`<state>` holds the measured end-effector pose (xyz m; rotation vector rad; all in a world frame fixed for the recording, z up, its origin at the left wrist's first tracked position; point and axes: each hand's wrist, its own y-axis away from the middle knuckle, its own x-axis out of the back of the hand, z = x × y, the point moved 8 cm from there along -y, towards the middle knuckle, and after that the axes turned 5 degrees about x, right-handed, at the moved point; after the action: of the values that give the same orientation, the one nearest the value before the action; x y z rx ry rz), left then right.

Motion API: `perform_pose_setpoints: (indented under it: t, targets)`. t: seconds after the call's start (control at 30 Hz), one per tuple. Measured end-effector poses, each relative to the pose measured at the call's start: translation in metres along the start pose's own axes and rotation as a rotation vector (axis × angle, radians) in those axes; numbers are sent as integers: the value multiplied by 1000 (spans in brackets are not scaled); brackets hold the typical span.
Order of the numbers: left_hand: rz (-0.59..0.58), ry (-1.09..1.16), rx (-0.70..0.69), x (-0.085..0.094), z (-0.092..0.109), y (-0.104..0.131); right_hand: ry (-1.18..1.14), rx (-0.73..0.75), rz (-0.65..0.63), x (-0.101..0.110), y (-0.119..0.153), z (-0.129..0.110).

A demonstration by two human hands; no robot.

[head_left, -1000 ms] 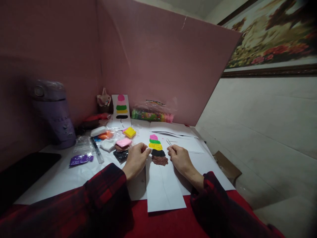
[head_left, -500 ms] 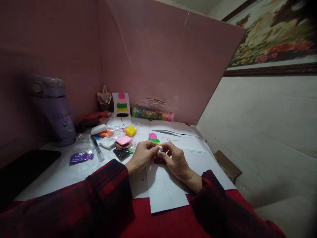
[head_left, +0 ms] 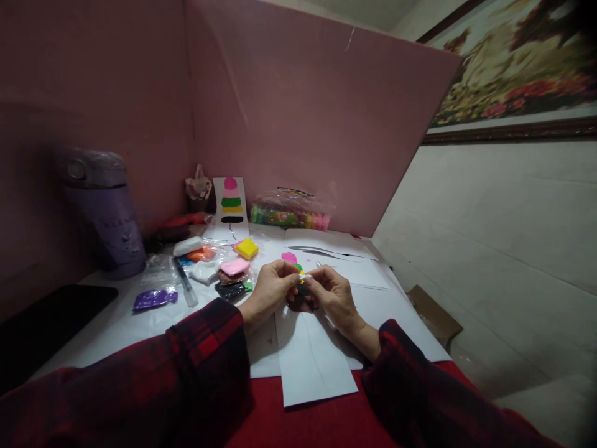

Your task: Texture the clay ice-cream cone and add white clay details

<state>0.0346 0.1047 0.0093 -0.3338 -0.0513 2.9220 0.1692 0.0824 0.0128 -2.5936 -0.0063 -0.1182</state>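
A small piece of white modelling clay is pinched between the fingertips of my left hand and my right hand. Both hands are closed on it, just above a white paper strip. On that strip lie flattened patches of clay: pink, green, yellow and a dark brown patch, partly covered by my fingers. Left of my left hand are soft clay packets: yellow, light pink, black and white.
A purple bottle stands at the left, near a purple clay packet and a pen. Against the pink partition leans a card with coloured bands, beside a bag of colourful clay. Loose paper lies behind my hands.
The white clay looks more stretched out between my fingertips, and my hands sit slightly further apart. More of the dark brown patch beneath them shows.
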Motion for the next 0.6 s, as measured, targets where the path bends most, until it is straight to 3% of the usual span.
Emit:
perform_pose_setpoints:
  t: [0.1, 0.2, 0.37, 0.5, 0.6]
  targets:
    - [50, -20, -32, 4, 4, 4, -84, -38, 77, 6, -2, 2]
    - [21, -27, -51, 3, 6, 7, -101, -67, 135, 10, -1, 5]
    - [-70, -43, -66, -6, 4, 9, -54, -54, 3, -2, 3, 4]
    - [-30, -90, -70, -4, 0, 6, -30, -30, -84, -9, 5, 0]
    - [-72, -146, -32, -6, -5, 6, -17, 6, -97, -9, 6, -5]
